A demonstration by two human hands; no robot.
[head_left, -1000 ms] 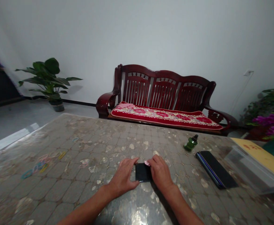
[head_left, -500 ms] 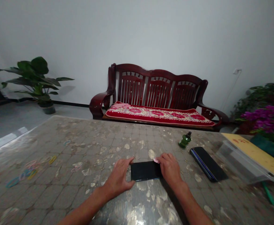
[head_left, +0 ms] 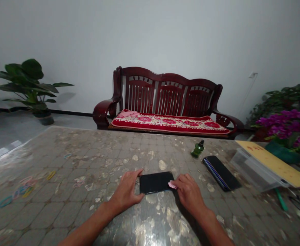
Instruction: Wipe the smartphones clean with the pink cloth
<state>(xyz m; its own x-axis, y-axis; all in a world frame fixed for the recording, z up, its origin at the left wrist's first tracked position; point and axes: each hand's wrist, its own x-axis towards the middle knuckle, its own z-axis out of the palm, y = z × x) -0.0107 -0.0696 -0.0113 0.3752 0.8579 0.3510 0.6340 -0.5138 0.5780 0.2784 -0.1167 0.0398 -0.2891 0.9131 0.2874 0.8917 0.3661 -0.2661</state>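
A black smartphone [head_left: 155,182] lies flat on the table, its dark face up. My left hand [head_left: 125,191] grips its left end, with the thumb on the near edge and a finger on the far edge. Between the fingertips of my right hand [head_left: 189,191] is a small pink piece of cloth or paper [head_left: 172,185], set against the right end of the phone. Most of the pink piece is hidden by the fingers.
Right of the hands are a green bottle [head_left: 197,149], a black wallet-like case [head_left: 224,174] and a clear plastic box [head_left: 255,172] under a yellow board [head_left: 270,160]. Coloured bands [head_left: 19,193] lie at left. Behind the table [head_left: 73,188] stands a wooden bench [head_left: 165,92].
My right hand has brought the pink piece from the phone's far right corner toward me, down its right end. My left hand keeps its grip. The view has shifted slightly to the right.
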